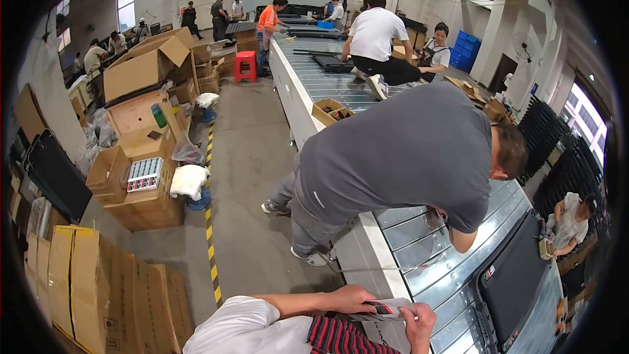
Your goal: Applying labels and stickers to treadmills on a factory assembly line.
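Left hand [352, 298] pinches pale sheet [398, 304] near dark label [379, 308]; right hand [419, 322] grips opposite end; slatted metal table [445, 296] alongside.

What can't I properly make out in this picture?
All in the head view:
- The pale sheet: its ends are covered by the fingers of the left hand and right hand.
- The right forearm: cut off by the lower edge.
- The grey-shirted co-worker's handiwork: mostly hidden by their own body.
- What lies in the small open carton: too small.
- Hands of the distant person in dark clothes: too small.
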Action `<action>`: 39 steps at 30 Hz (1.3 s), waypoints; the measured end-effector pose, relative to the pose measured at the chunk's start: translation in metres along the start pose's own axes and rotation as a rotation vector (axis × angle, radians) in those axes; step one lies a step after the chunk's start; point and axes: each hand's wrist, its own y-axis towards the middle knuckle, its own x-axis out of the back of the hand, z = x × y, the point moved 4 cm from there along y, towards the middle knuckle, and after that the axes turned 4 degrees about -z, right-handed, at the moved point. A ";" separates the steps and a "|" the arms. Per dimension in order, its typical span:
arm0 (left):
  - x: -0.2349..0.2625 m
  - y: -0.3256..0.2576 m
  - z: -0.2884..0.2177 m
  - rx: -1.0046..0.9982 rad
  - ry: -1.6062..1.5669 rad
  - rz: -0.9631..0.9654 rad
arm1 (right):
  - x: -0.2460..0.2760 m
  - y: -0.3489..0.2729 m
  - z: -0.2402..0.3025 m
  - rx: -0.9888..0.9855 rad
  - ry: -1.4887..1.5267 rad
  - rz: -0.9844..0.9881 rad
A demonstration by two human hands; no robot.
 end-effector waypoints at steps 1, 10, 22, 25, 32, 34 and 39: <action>0.005 -0.004 0.005 0.001 -0.001 -0.001 | -0.006 0.003 0.004 0.000 0.000 0.002; 0.029 -0.019 0.036 -0.034 -0.059 -0.074 | -0.041 0.019 0.028 -0.012 -0.003 0.033; 0.039 -0.003 0.030 0.045 0.025 -0.054 | -0.041 0.041 0.011 -0.004 -0.015 0.078; 0.037 0.006 0.030 0.087 -0.056 -0.032 | -0.037 0.048 0.003 -0.048 -0.041 0.082; 0.077 0.041 0.033 0.489 -0.312 -0.231 | 0.009 0.055 -0.067 -0.415 0.213 -0.410; 0.084 0.051 0.020 0.321 -0.737 -0.453 | 0.003 0.046 -0.093 -0.557 0.644 -0.295; 0.071 0.080 0.021 0.379 -0.803 -0.428 | -0.035 0.042 -0.086 -0.728 0.945 -0.025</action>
